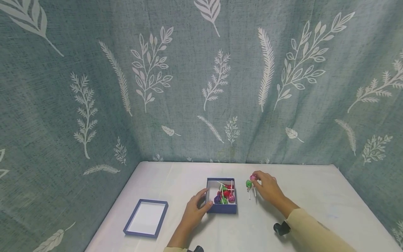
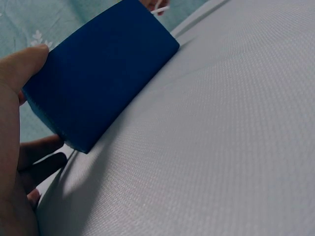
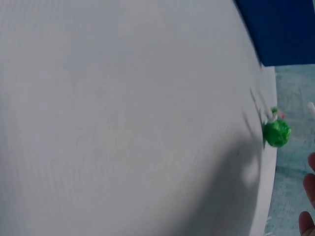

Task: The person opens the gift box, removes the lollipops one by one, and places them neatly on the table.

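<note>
A blue open-topped box (image 1: 222,209) stands on the table with several wrapped lollipops (image 1: 226,193) inside, mostly towards its right side. My left hand (image 1: 192,211) grips the box at its left side. In the left wrist view the thumb (image 2: 30,63) lies along the box's upper edge, with other fingers low by its end. To the right of the box, my right hand (image 1: 268,188) pinches a pink lollipop (image 1: 253,177) by its head, the white stick pointing down. Just beside it a green lollipop (image 1: 249,183) lies on the table, also visible in the right wrist view.
A blue-rimmed lid (image 1: 145,217) with a white inside lies on the table (image 1: 318,210) left of the box. Patterned green curtains (image 1: 189,87) hang behind the table and along its sides.
</note>
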Available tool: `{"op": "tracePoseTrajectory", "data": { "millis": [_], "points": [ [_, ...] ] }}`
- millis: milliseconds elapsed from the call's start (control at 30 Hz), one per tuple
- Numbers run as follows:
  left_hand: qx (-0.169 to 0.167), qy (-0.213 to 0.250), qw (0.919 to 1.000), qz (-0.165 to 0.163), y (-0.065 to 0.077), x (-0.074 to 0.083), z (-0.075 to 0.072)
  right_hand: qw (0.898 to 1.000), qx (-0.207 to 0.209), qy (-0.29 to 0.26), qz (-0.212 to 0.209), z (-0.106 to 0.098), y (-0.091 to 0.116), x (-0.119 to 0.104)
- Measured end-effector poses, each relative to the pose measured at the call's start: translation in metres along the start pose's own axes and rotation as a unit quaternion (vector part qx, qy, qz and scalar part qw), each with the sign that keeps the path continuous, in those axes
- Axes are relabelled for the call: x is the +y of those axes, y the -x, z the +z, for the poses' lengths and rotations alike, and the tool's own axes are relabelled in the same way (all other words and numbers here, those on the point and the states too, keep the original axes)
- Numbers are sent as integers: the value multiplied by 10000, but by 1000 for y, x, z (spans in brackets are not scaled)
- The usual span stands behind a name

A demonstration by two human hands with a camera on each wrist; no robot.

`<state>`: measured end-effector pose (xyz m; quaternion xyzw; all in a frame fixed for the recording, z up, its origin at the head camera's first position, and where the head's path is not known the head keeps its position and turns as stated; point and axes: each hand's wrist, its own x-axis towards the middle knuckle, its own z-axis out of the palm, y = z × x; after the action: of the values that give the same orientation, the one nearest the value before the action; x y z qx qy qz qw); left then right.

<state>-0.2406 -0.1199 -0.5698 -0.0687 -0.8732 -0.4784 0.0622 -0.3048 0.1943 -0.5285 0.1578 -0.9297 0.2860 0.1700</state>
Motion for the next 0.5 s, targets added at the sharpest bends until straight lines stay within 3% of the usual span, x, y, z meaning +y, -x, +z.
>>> {"op": "tracePoseTrajectory", "data": {
  "millis": [500],
  "points": [
    [31, -34, 10000, 25, 0, 0, 0, 9993, -219, 208, 234, -1, 1, 17]
  ]
}}
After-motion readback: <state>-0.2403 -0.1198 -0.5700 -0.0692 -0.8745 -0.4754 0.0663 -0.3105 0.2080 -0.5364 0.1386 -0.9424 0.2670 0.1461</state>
